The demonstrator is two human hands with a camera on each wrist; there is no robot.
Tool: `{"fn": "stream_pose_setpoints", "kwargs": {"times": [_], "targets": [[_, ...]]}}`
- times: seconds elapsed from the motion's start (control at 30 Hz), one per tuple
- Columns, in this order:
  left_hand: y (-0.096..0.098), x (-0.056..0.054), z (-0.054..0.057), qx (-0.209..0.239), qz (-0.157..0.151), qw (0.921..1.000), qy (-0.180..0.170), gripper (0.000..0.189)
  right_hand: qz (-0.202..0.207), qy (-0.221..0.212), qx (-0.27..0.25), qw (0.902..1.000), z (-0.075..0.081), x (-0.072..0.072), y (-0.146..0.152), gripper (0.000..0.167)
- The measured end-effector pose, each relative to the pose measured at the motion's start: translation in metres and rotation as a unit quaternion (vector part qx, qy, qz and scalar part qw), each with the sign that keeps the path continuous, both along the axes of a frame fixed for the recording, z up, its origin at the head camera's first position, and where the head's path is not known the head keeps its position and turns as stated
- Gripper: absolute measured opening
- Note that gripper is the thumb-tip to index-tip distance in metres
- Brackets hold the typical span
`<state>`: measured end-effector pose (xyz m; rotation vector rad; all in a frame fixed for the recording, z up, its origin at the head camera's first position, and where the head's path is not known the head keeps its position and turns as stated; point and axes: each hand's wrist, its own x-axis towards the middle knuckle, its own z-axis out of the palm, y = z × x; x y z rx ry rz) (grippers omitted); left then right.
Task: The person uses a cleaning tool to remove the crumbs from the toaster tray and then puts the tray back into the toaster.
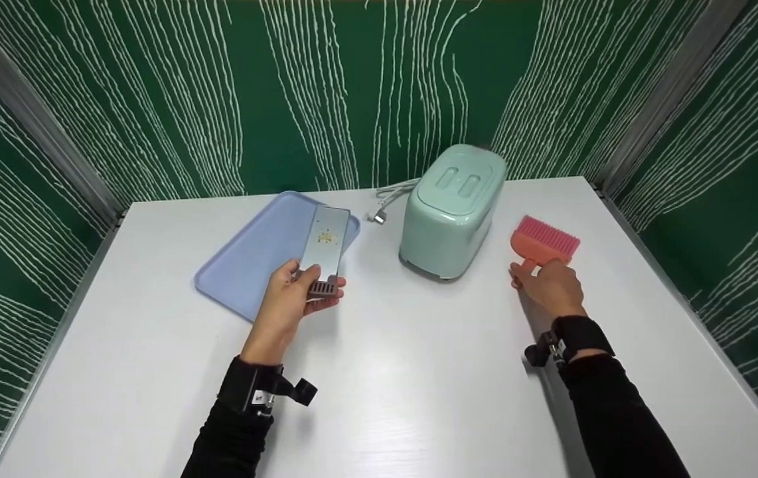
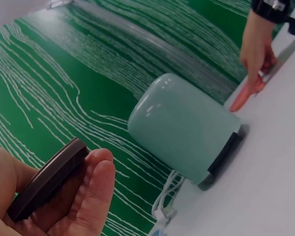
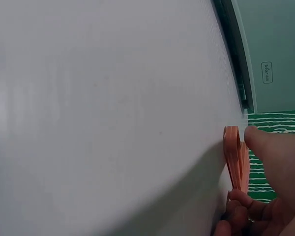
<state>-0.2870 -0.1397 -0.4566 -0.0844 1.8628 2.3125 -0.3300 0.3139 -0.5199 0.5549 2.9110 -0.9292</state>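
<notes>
My left hand grips a toaster crumb tray by its dark slotted end, thumb on top and fingers underneath. Small yellow-brown crumbs lie in the middle of the silvery plate, which slants over a light-blue tray. In the left wrist view, the dark end of the crumb tray sits between thumb and fingers. Over at the right, my right hand holds a coral brush by the handle, its pink bristles pointing away. The looped handle shows between thumb and fingers in the right wrist view.
Between the two hands, farther back, stands a mint-green toaster. Its white cord and plug lie behind it to the left. Green walls with white line patterns enclose the white table at the back and sides.
</notes>
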Motion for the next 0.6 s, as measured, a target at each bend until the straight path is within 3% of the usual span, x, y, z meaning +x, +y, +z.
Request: {"fn": "stream_pose_setpoints", "kwargs": {"times": [0.43, 0.6], "targets": [[-0.0021, -0.0001, -0.0003, -0.001, -0.002, 1.0, 0.001, 0.037, -0.029, -0.026, 0.004, 0.9992, 0.0028, -0.006, 0.0017, 0.036], [-0.0052, -0.0006, 0.0007, -0.003, 0.004, 1.0, 0.001, 0.036, -0.037, -0.006, 0.015, 0.9992, 0.0009, -0.0045, 0.0063, 0.041]]}}
